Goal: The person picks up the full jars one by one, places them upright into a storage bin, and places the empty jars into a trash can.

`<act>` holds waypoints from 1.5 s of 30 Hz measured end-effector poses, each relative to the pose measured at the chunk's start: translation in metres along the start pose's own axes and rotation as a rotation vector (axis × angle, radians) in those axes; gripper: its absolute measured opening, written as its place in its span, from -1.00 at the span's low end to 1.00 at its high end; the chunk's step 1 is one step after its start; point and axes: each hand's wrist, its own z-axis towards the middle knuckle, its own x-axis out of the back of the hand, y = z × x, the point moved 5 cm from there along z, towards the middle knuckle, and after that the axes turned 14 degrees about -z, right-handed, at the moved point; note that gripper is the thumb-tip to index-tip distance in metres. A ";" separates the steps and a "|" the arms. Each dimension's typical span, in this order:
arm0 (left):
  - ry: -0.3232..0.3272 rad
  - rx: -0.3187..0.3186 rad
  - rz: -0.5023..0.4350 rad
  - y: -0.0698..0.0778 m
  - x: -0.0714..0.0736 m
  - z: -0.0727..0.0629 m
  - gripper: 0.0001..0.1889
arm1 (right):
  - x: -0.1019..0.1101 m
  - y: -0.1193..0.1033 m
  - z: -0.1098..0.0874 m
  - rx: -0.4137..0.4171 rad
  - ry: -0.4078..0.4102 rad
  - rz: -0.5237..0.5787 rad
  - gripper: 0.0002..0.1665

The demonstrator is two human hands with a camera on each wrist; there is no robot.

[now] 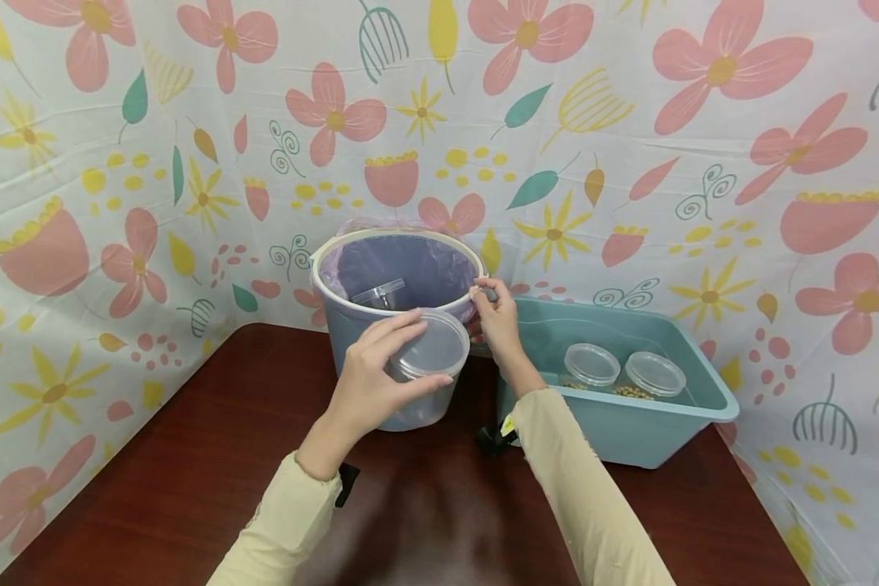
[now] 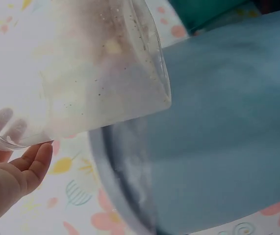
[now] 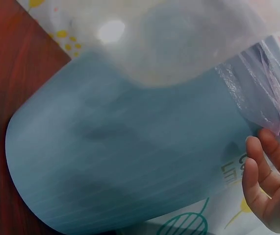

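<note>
My left hand [image 1: 377, 366] grips a clear round plastic jar [image 1: 430, 399] near its rim, fingers and thumb on opposite sides. The jar looks empty, with small dark specks inside its wall in the left wrist view; whether a lid covers it I cannot tell. Behind it stands a blue-grey bin [image 1: 340, 330] with a pale rim and a thin pinkish liner [image 3: 257, 83] folded over the edge. At the rim's right side, my right hand [image 1: 500, 321] pinches the gathered liner between thumb and index finger. Its other fingers are bent loosely beside the bin.
Inside the bin lies a clear plastic piece [image 1: 381, 293]. To the right, a teal tub [image 1: 615, 427] holds two clear lidded containers [image 1: 592, 365] with pale beans or nuts at the bottom. Everything stands on a dark wooden table [image 1: 176, 456] against a flower-patterned sheet [image 1: 249, 122].
</note>
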 end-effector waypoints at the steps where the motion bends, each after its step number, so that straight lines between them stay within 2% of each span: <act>1: 0.006 -0.013 0.000 0.002 0.002 0.003 -0.38 | 0.000 0.000 0.000 0.001 0.003 -0.003 -0.69; 12: 0.088 -0.114 0.031 0.020 0.021 0.035 -0.38 | 0.000 0.001 0.000 -0.006 -0.017 0.013 -0.59; 19: 0.184 -0.167 0.055 0.031 0.036 0.055 -0.41 | -0.001 0.000 0.000 -0.010 -0.017 -0.001 -0.59; 25: 0.256 -0.211 0.099 0.037 0.044 0.067 -0.41 | -0.002 0.000 0.000 -0.019 -0.005 0.014 -0.67; 29: 0.297 -0.208 0.107 0.033 0.046 0.070 -0.39 | -0.003 0.000 0.000 0.014 0.005 0.038 -0.67; 34: 0.351 -0.196 0.106 0.018 0.046 0.069 -0.34 | -0.005 0.002 0.001 0.059 0.006 0.069 -0.64; 40: 0.393 -0.198 0.121 -0.001 0.043 0.064 -0.31 | -0.004 -0.001 0.000 -0.002 -0.007 0.039 -0.63; 45: 0.444 -0.234 0.111 -0.006 0.043 0.063 -0.30 | -0.003 -0.002 -0.002 -0.034 -0.016 0.045 -0.65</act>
